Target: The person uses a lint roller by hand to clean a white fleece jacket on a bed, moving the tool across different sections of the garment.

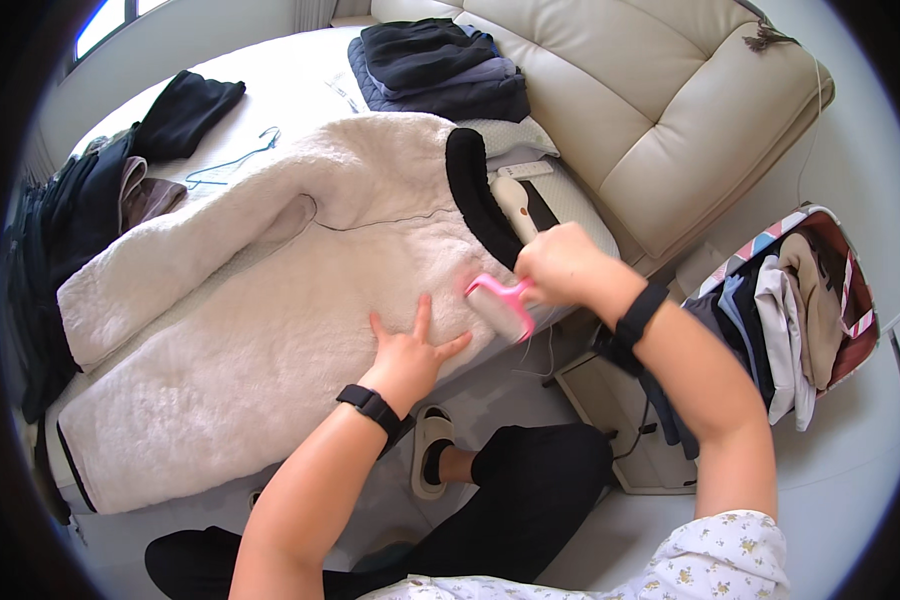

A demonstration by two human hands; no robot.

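A cream fleece coat (pixel 240 330) with a black collar (pixel 477 190) lies spread on the bed, one sleeve reaching toward the left. My left hand (pixel 410 355) rests on the fleece with its fingers spread. In my right hand (pixel 567 265) is a lint roller (pixel 502 308) with a pink frame and a pale roll. The roll is near the coat's edge below the collar; I cannot tell whether it touches the fleece. My right fingers are wrapped round its handle, which they mostly hide.
Dark clothes (pixel 80 215) are heaped at the bed's left, near a blue hanger (pixel 235 160). Folded dark garments (pixel 440 70) lie by the beige headboard (pixel 620 90). A white handheld device (pixel 513 207) sits beside the collar. At right stands a clothes-filled basket (pixel 865 290) near a low cabinet (pixel 595 400).
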